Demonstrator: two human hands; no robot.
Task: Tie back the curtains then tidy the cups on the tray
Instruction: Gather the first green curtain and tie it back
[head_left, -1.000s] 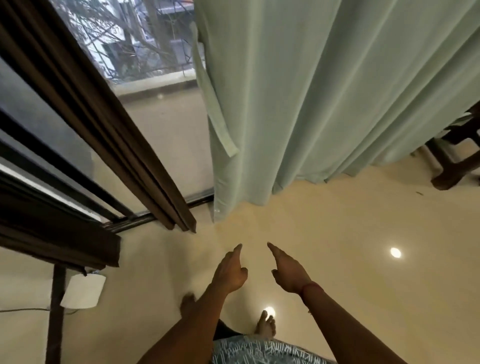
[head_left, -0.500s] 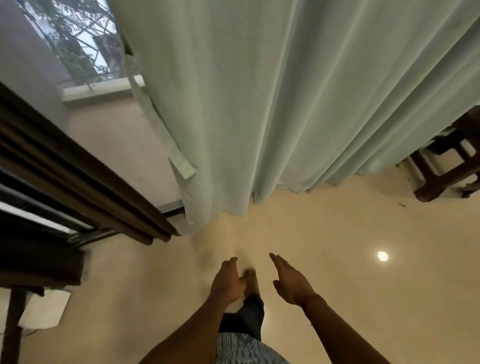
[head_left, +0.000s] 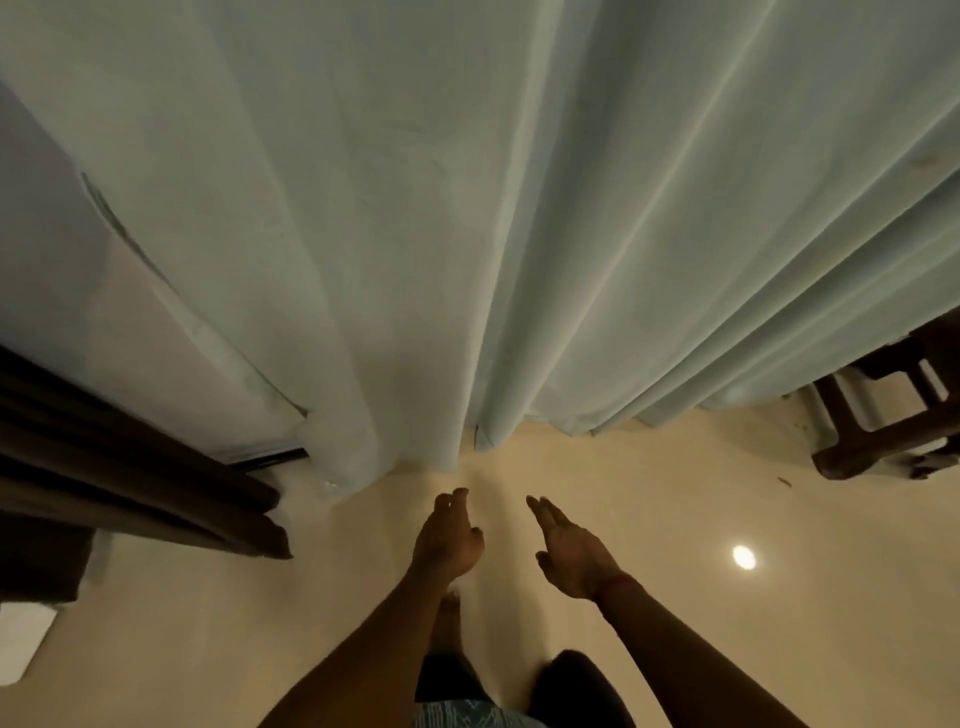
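**Curtain untied at twelve o'clock; both hands empty**

One pale green curtain (head_left: 467, 234) hangs untied, long axis vertical, its hem at twelve o'clock from both hands and not touched. The left hand (head_left: 447, 540), loosely curled round nothing, is marginally nearer. The right hand (head_left: 576, 556) lies flat, released. One fabric strip (head_left: 218, 348) hangs at ten o'clock (probably the tie-back). Cups and tray: none in view.

Single head-worn wide-angle view, looking forward and steeply down, close to the pale green curtain (head_left: 467, 208); both forearms enter from below the curtain's hem.
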